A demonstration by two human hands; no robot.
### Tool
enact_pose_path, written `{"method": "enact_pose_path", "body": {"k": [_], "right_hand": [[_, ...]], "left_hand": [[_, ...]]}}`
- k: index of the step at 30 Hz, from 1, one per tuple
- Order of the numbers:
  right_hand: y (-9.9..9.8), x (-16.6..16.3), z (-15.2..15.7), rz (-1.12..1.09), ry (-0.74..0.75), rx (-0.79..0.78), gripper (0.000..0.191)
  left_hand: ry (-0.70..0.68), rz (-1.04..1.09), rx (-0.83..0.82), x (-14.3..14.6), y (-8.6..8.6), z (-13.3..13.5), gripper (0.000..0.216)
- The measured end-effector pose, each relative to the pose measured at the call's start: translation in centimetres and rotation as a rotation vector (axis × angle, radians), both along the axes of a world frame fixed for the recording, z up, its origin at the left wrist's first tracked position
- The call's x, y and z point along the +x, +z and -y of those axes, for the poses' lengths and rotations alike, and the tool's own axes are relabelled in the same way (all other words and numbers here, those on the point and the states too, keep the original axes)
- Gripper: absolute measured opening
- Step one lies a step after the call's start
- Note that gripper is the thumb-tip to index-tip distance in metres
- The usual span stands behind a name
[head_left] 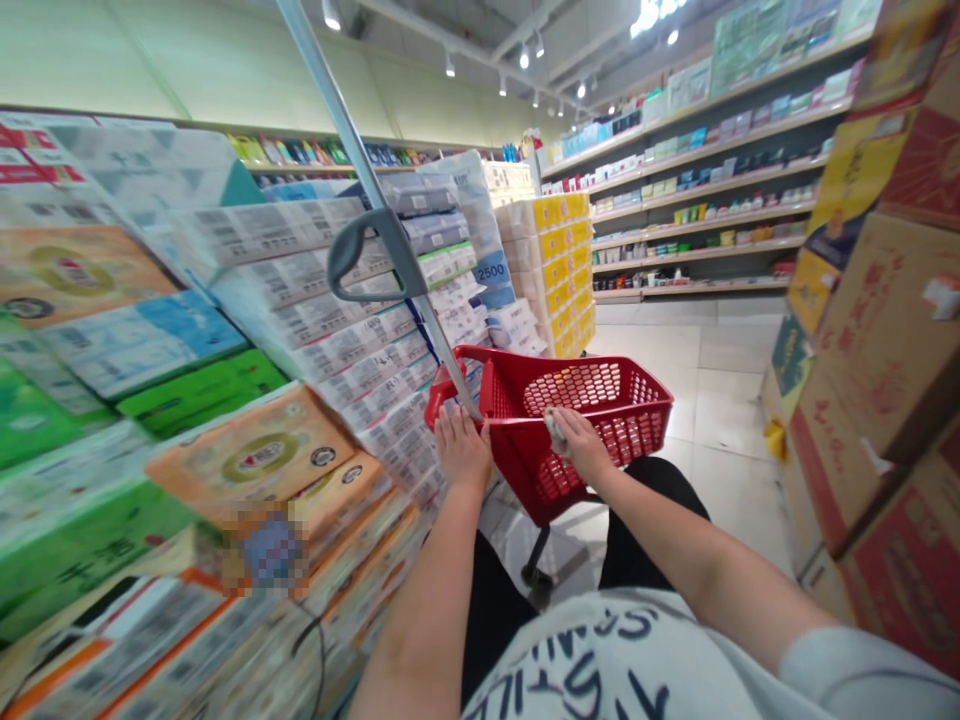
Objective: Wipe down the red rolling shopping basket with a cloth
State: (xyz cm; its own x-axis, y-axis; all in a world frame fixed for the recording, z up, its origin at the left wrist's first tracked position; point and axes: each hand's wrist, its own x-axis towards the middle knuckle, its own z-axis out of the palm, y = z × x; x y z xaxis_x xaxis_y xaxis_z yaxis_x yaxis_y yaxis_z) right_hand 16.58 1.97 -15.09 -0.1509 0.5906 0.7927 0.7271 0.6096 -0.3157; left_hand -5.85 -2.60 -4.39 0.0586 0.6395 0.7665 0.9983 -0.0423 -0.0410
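Observation:
In front of my knees stands a red plastic shopping cart (600,402) with a perforated basket. A tall metal pole (439,335) rises from its left end, and a grey loop handle (382,258) sits partway up. My left hand (463,448) lies with its fingers stretched out against the cart's left end, beside the foot of the pole. On the near side of the basket, my right hand (583,447) is closed around a small crumpled whitish wad (553,430), likely a cloth or tissue, at the rim. Most of the wad is hidden by my fingers.
Stacked tissue packs (300,280) rise close on the left, with orange packs (255,450) nearer me. Yellow-and-white packs (551,265) stand beyond the cart. Cardboard boxes (885,340) line the right. A tiled aisle floor (720,390) leads to stocked shelves (697,190).

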Motion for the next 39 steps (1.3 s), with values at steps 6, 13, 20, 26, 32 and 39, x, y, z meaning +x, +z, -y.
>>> {"method": "enact_pose_path", "body": {"k": [6, 13, 20, 26, 32, 39], "right_hand": [[0.6, 0.7, 0.2, -0.07, -0.071, -0.011, 0.042], [2.7, -4.9, 1.2, 0.051, 0.185, 0.082, 0.046], [2.3, -3.1, 0.8, -0.04, 0.083, 0.026, 0.041], [4.3, -5.9, 1.9, 0.078, 0.249, 0.074, 0.038], [4.6, -4.2, 2.7, 0.103, 0.105, 0.021, 0.035], [5.1, -3.0, 2.7, 0.088, 0.128, -0.005, 0.032]], "left_hand": [[0.04, -0.007, 0.011, 0.8, 0.1, 0.0, 0.054], [-0.017, 0.012, -0.008, 0.5, 0.0, 0.2, 0.052], [0.0, 0.021, -0.004, 0.5, 0.0, -0.1, 0.051], [-0.012, 0.01, -0.024, 0.4, 0.1, 0.2, 0.05], [-0.011, 0.032, -0.014, 0.5, 0.0, 0.2, 0.05], [-0.016, 0.037, -0.056, 0.5, 0.4, 0.2, 0.052]]}}
